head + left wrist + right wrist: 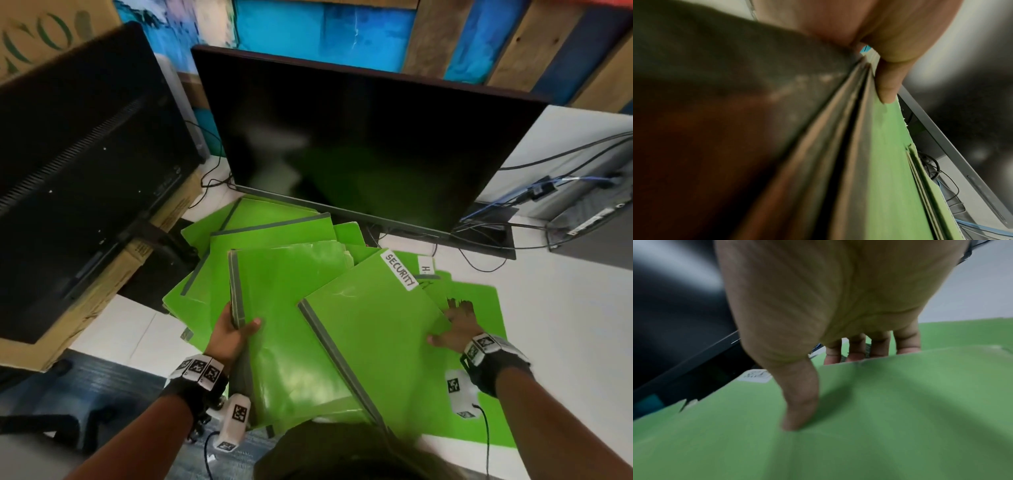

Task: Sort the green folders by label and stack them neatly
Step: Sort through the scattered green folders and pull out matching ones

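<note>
Green folders with grey spines lie scattered on the white desk [548,308]. My left hand [239,322] grips a bundle of folders [284,308] at its spine, thumb on top and fingers underneath; the left wrist view shows the thumb [888,84] pressed on the top folder [890,162]. To the right, a folder labelled SECURITY [370,325] overlaps the bundle. My right hand [448,323] pinches its right edge, with the thumb [799,402] on its cover [879,418] and the fingers [857,348] behind the edge. Its white label [755,375] sits at the far corner.
More green folders [274,222] fan out behind, one with a label starting with H [425,269]. A dark monitor [359,137] stands just behind the pile. A second monitor [75,154] rests on a cardboard box [102,291] at the left. Cables [479,260] and a computer case [589,212] are at the right.
</note>
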`<act>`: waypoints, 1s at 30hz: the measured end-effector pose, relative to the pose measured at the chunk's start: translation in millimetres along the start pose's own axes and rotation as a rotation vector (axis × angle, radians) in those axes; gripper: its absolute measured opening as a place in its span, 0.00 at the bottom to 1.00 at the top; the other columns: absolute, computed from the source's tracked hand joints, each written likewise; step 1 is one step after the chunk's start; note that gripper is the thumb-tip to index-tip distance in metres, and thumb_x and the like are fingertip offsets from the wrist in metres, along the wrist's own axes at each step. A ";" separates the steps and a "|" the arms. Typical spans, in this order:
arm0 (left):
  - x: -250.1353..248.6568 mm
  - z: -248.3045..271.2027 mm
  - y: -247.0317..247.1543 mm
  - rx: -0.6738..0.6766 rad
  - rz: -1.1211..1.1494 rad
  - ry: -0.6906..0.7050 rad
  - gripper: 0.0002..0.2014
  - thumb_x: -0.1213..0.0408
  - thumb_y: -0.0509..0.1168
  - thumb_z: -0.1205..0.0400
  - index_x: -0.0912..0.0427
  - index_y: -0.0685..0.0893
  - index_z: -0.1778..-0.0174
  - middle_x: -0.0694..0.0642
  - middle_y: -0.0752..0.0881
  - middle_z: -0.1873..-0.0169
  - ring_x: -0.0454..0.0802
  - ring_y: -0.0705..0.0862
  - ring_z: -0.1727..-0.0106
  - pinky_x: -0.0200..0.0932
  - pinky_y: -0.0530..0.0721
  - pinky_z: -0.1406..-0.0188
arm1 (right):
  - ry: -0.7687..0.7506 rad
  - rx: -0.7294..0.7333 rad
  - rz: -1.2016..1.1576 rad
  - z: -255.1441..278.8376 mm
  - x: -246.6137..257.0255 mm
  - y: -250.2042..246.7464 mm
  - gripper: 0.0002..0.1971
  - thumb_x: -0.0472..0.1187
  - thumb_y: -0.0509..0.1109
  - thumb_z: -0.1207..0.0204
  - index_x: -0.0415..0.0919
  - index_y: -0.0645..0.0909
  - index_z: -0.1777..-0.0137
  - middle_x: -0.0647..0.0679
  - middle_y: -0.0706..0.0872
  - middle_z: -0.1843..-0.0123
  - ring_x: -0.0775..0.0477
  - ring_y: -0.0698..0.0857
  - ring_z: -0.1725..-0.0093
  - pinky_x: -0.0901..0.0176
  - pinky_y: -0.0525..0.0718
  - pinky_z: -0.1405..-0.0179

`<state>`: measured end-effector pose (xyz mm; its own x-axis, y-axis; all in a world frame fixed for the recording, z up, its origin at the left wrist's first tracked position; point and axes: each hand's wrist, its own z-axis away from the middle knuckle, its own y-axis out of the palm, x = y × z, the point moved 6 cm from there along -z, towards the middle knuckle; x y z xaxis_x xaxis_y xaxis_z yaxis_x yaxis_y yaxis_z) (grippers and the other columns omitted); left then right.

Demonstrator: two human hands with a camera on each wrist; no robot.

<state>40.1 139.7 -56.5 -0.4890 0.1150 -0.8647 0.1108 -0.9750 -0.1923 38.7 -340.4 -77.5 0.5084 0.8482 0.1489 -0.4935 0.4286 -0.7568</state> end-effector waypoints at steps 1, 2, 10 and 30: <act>1.7 0.3 -0.2 0.007 0.004 -0.011 0.26 0.60 0.80 0.34 0.54 0.78 0.43 0.62 0.86 0.57 0.60 0.84 0.56 0.58 0.86 0.54 | -0.017 0.006 -0.023 0.3 -3.8 1.7 0.52 0.61 0.78 0.40 0.47 0.59 0.18 0.41 0.48 0.15 0.37 0.56 0.18 0.44 0.62 0.22; 4.6 0.3 -0.6 0.010 0.013 -0.025 0.29 0.57 0.81 0.38 0.52 0.79 0.42 0.63 0.87 0.55 0.61 0.85 0.56 0.61 0.86 0.53 | -0.015 0.014 -0.061 3.9 -7.4 0.5 0.50 0.61 0.76 0.36 0.45 0.57 0.18 0.42 0.50 0.15 0.38 0.57 0.18 0.45 0.62 0.22; 10.8 3.4 -2.9 -0.021 0.063 -0.029 0.31 0.54 0.81 0.44 0.48 0.81 0.44 0.63 0.89 0.51 0.69 0.87 0.50 0.68 0.85 0.49 | -0.068 0.000 -0.564 29.2 -29.0 -24.6 0.34 0.65 0.79 0.47 0.50 0.83 0.41 0.44 0.87 0.40 0.46 0.86 0.50 0.56 0.80 0.52; -0.1 17.3 2.7 -0.081 0.230 -0.043 0.20 0.60 0.77 0.29 0.54 0.82 0.42 0.61 0.89 0.49 0.67 0.87 0.44 0.62 0.84 0.43 | -0.274 -0.087 -0.845 50.3 64.2 16.6 0.28 0.35 0.76 0.30 0.51 0.77 0.30 0.51 0.87 0.42 0.44 0.85 0.41 0.46 0.80 0.35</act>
<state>25.5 133.8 -48.8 -0.4787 -0.1181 -0.8700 0.2919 -0.9560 -0.0308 27.7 -263.1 -48.5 0.4859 0.3094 0.8174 0.0299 0.9288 -0.3694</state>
